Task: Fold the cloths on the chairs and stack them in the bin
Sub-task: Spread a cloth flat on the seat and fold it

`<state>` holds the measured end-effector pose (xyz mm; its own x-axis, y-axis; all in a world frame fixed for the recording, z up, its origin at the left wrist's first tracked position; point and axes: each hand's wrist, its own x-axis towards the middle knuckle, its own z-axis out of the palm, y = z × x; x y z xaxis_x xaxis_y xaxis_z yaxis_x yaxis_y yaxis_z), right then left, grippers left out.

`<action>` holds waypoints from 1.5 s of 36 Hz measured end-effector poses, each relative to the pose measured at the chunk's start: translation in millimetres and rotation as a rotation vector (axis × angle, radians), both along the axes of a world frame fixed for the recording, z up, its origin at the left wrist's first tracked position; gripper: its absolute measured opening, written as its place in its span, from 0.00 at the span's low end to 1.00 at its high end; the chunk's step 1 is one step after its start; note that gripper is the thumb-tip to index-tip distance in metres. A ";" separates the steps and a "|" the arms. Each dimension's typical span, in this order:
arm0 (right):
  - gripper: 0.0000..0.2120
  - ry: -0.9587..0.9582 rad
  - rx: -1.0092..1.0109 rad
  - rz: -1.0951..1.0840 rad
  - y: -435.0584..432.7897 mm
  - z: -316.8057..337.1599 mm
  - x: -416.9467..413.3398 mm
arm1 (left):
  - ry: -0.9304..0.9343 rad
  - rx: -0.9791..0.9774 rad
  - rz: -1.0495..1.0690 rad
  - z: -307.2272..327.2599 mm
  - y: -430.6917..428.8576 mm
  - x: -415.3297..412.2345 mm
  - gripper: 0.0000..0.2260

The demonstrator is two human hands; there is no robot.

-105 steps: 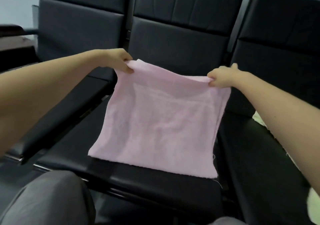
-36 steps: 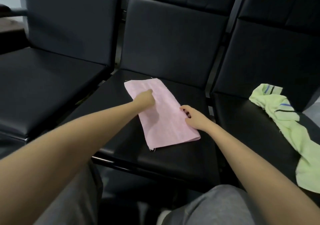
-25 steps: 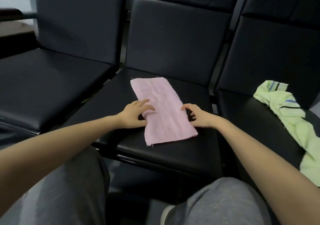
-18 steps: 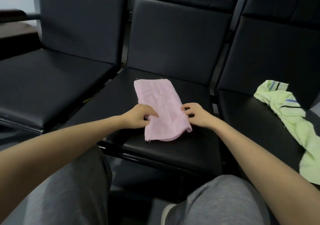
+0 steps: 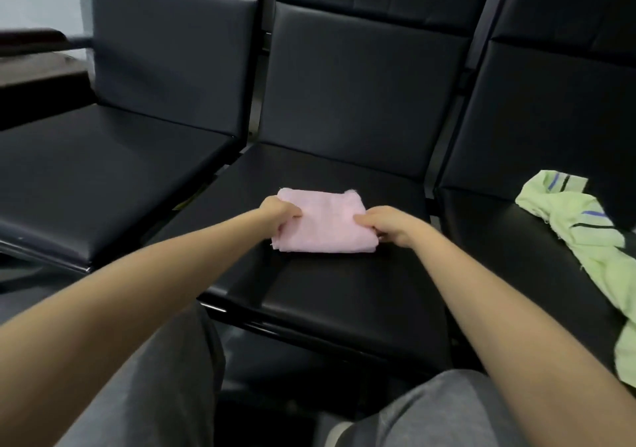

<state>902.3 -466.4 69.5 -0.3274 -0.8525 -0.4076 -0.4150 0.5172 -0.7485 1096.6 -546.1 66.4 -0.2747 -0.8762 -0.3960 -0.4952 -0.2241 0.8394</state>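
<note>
We see three black chairs (image 5: 344, 102) filling the frame. Grey-trousered knees (image 5: 155, 395) sit along the bottom edge. At the right, a crumpled green cloth (image 5: 585, 226) sprawls over the right seat, cut off by the frame's edge. In the centre, the folded pink cloth (image 5: 327, 230) lies on the middle seat. Our left hand (image 5: 280, 214) and right hand (image 5: 392, 224) pinch its side edges with curled fingers, hiding those edges.

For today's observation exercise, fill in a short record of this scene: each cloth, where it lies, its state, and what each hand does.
pink cloth: folded small, on middle chair seat
left hand: grips its left edge
right hand: grips its right edge
green striped cloth: crumpled, unfolded, on right chair seat
bin: not in view
</note>
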 end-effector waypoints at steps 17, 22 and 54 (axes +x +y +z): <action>0.24 -0.123 0.031 -0.306 1.0 2.6 28.6 | -0.016 0.082 0.069 17.7 10.9 -30.9 0.20; 0.17 -0.299 -0.036 -0.424 28.0 14.0 15.8 | 0.262 0.266 0.111 22.9 19.4 -34.6 0.16; 0.21 -0.441 0.006 -0.816 478.7 -86.0 -99.4 | 0.325 0.628 -0.317 -100.7 419.2 -163.7 0.23</action>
<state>802.9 12.3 -16.6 -0.6392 -0.4235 -0.6420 0.4014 0.5284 -0.7482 932.9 -126.9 -34.3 -0.6624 -0.3744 -0.6488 -0.3655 -0.5945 0.7162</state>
